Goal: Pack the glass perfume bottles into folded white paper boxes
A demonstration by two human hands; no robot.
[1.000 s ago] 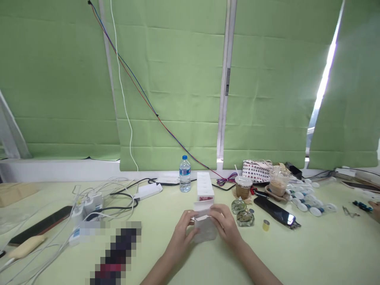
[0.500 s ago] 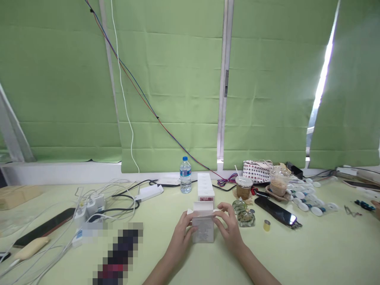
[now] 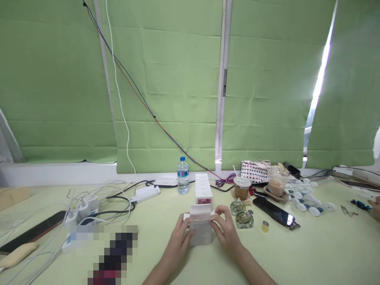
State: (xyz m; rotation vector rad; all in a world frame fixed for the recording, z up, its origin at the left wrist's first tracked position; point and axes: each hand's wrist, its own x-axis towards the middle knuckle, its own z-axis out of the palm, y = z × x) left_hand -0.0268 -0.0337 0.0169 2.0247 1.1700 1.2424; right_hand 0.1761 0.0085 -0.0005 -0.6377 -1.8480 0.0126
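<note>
A small pale carton (image 3: 200, 232) stands on the table with its top flaps lifted. My left hand (image 3: 179, 236) grips its left side, fingers near the top edge and thumb on the front face. On the opposite side my right hand (image 3: 225, 228) pinches the upper right corner by a side flap. What lies inside the carton is hidden. Directly behind it, a row of white boxes (image 3: 203, 185) stretches toward the wall. Two glass perfume bottles (image 3: 244, 219) are right of my right hand, and a gold cap (image 3: 265, 226) lies farther right.
A water bottle (image 3: 183, 176) and an open white box (image 3: 146, 194) stand behind. Tangled cables and a power strip (image 3: 86, 208) occupy the left. At right are a drink cup (image 3: 242, 188), a black hair clipper (image 3: 276, 211) and several white-capped tubes (image 3: 308, 202). Another person's hand (image 3: 375, 208) shows at the right edge.
The view has shifted slightly, so most things appear farther left. Both hands keep their hold on the carton, with only small finger movement. Another person's hand shows more at the right edge.
</note>
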